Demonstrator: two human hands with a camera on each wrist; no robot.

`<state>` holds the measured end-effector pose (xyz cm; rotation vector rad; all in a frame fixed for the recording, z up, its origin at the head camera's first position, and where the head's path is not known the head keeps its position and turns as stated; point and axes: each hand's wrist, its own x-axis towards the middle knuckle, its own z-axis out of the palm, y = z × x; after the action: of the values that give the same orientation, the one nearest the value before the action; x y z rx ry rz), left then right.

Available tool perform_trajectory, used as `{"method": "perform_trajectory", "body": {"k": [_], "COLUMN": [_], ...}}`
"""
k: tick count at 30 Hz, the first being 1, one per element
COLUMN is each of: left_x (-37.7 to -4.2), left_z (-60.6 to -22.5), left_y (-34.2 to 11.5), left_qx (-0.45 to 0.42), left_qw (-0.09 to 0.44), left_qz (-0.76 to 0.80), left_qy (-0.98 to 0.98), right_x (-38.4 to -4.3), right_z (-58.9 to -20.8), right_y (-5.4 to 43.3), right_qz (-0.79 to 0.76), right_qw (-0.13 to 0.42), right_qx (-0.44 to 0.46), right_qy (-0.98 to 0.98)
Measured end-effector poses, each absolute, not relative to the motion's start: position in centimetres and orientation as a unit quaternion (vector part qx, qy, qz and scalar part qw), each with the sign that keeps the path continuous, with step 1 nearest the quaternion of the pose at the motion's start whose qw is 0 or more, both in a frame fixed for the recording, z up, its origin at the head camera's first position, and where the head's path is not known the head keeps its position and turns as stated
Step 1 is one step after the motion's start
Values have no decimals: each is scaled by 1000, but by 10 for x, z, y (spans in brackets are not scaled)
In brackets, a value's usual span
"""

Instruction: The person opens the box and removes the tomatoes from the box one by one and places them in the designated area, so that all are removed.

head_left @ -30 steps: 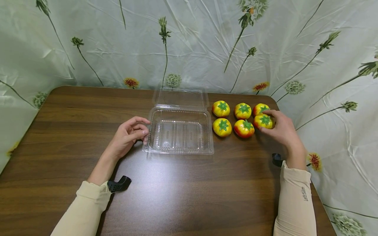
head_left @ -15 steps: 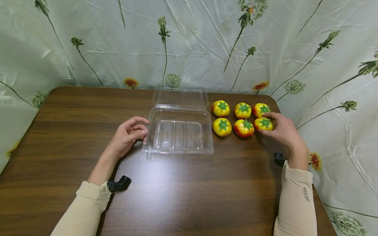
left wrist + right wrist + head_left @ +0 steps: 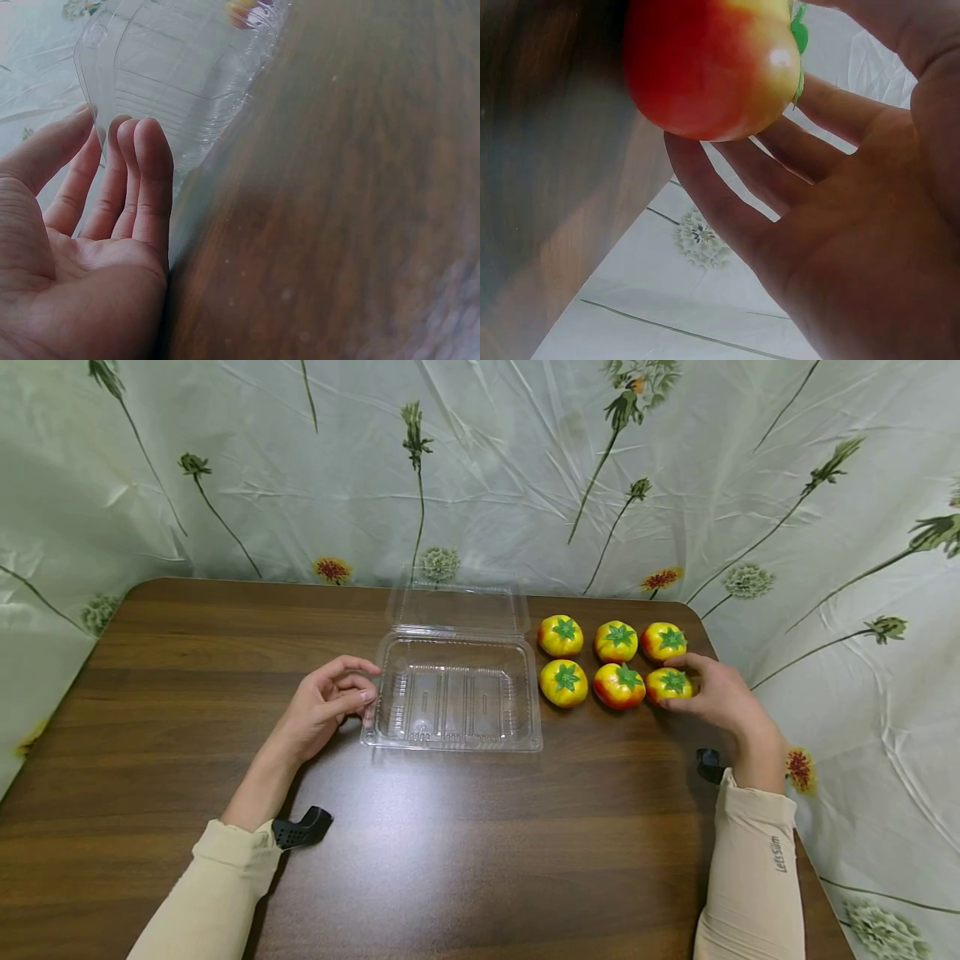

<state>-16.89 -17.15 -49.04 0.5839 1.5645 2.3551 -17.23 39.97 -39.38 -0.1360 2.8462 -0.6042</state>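
Observation:
In the head view my right hand (image 3: 716, 693) holds the front right tomato (image 3: 670, 684), yellow and red with a green star-shaped leaf, between thumb and fingers. The right wrist view shows the red side of this tomato (image 3: 712, 67) up close, with fingertips against it. My left hand (image 3: 318, 710) is at the left rim of a clear plastic clamshell container (image 3: 450, 748), fingers loosely bent and fingertips touching the edge. In the left wrist view the container's rim (image 3: 88, 90) meets the tips of my left hand (image 3: 97, 247). The container's lid (image 3: 457, 608) is folded back.
Two rows of similar tomatoes stand right of the container, among them a front left tomato (image 3: 564, 684) and a back right tomato (image 3: 663, 642). The brown wooden table (image 3: 480, 860) ends at a flower-print cloth (image 3: 495, 468) behind and on the right.
My right hand and the tomato in it have moved slightly toward me, opening a small gap from the tomato behind. The left hand and container have stayed put.

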Motion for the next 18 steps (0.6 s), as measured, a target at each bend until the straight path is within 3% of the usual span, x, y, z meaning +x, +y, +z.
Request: {"method": "perform_trajectory", "body": {"k": [18], "left_x": [-170], "left_z": [-491], "left_y": [-172], "left_qx": [202], "left_qw": [128], "left_qz": [809], "left_qy": [537], "right_x": [-171], "right_z": [-396], "right_y": [403], "right_qz": [-216], "right_qw": [106], "right_qx": [-29], "right_qy": [970]}}
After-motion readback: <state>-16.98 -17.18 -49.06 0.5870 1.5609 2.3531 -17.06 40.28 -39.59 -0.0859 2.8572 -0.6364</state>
